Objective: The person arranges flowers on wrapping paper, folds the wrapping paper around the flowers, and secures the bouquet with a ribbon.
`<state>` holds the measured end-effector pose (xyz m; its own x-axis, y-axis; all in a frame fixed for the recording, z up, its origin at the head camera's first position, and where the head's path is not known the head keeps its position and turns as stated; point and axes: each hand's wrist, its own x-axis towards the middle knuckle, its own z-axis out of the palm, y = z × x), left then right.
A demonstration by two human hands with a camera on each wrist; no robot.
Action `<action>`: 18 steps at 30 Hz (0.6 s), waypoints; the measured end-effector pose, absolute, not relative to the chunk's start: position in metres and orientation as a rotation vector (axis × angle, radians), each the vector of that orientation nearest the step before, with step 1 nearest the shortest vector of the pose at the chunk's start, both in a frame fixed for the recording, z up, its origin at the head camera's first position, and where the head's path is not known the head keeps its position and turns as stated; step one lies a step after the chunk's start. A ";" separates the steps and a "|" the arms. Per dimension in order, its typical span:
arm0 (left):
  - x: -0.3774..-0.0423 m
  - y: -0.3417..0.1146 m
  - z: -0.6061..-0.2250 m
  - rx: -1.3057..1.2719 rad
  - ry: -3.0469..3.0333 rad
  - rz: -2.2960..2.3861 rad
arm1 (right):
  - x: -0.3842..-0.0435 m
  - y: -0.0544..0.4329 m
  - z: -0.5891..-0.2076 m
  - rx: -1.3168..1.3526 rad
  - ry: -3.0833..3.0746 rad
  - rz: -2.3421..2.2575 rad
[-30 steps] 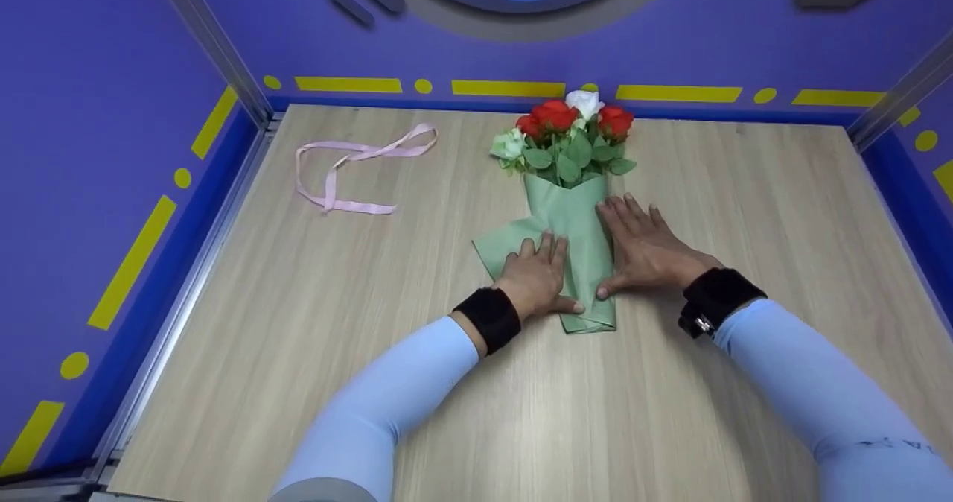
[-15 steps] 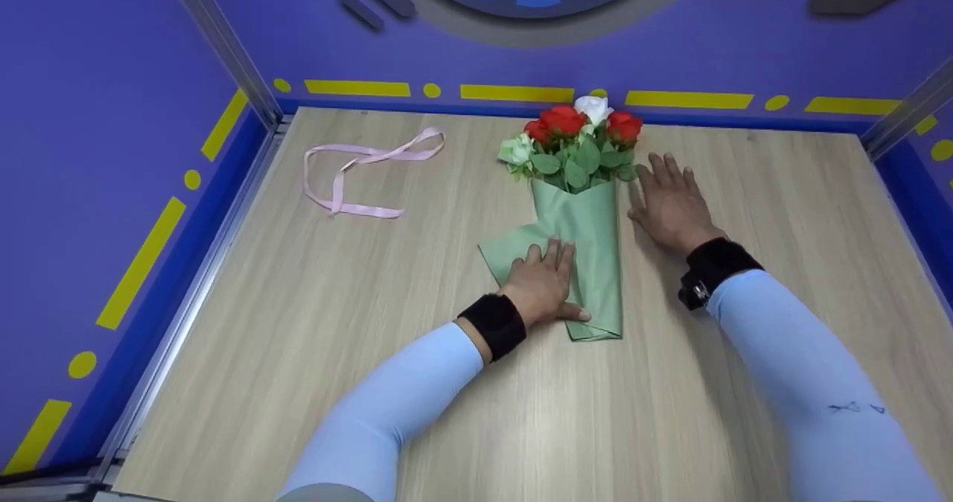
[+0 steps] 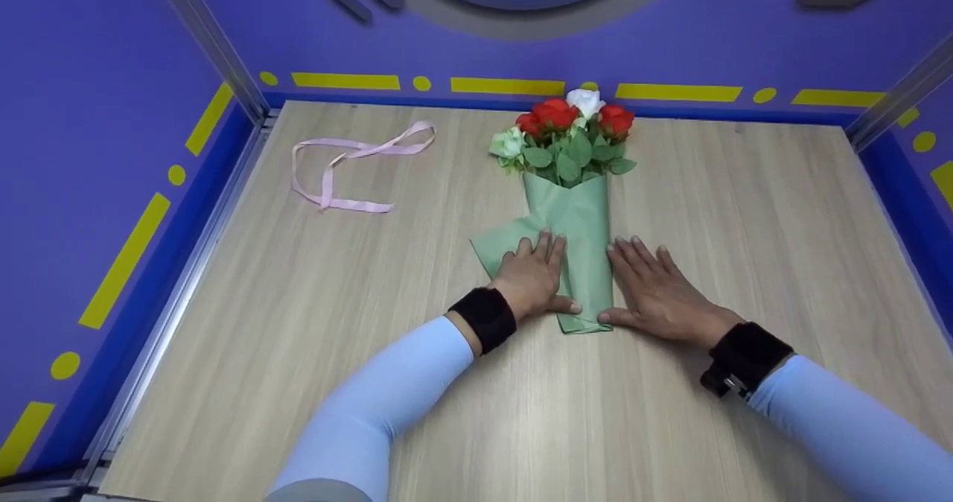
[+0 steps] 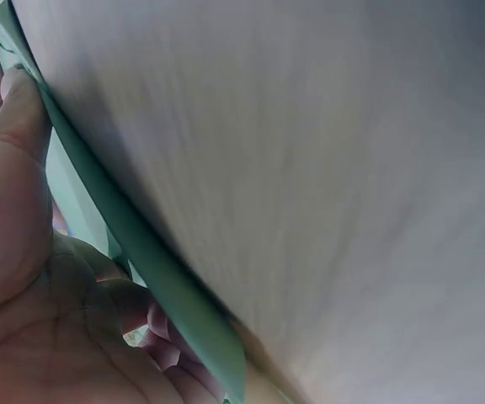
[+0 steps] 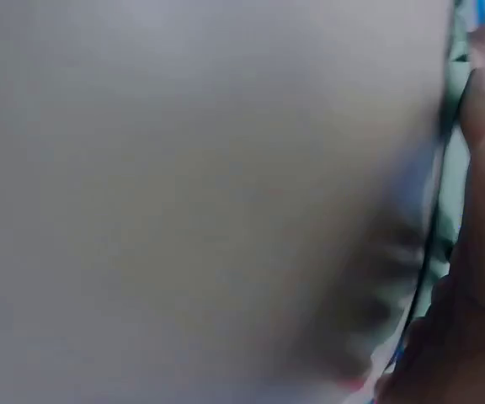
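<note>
The left hand (image 3: 530, 282) rests on the green paper (image 3: 584, 226) with fingers mostly straight, and the right hand (image 3: 663, 297), straight-fingered too, touches the paper's right side. Red and white flowers (image 3: 569, 144) poke out of the paper near the middle of the table's (image 3: 260, 353) far edge. A pink ribbon (image 3: 327, 189) lies near the far left corner.

Flowers (image 3: 555, 115) at the Back, Ribbon (image 3: 327, 183) to the Left

The wrap (image 3: 586, 219) lies on the table (image 3: 417, 264), flowers poking out of its far end near the back wall (image 3: 476, 59). The ribbon is on the table too, apart from the wrap. The left grip (image 3: 531, 277) is on the wrap, the right grip (image 3: 659, 293) at its right edge.
</note>
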<state>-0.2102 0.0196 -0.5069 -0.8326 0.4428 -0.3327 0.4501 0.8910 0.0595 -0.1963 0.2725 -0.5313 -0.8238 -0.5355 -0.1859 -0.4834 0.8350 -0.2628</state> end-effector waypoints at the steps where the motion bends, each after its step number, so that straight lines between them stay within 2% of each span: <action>1: -0.210 0.019 -0.507 0.661 2.714 -0.020 | -0.194 0.276 -0.530 -0.761 2.755 -0.295; 5: -0.209 0.017 -0.507 0.649 2.703 0.005 | -0.187 0.278 -0.516 -0.733 2.771 -0.276; 8: -0.209 0.018 -0.507 0.642 2.712 0.042 | -0.173 0.264 -0.508 -0.835 2.850 -0.283; 13: -0.210 0.016 -0.509 0.662 2.710 0.116 | -0.141 0.241 -0.520 -1.133 2.783 -0.211; 18: -0.213 0.003 -0.509 0.706 2.698 0.108 | -0.134 0.237 -0.527 -1.128 2.701 -0.122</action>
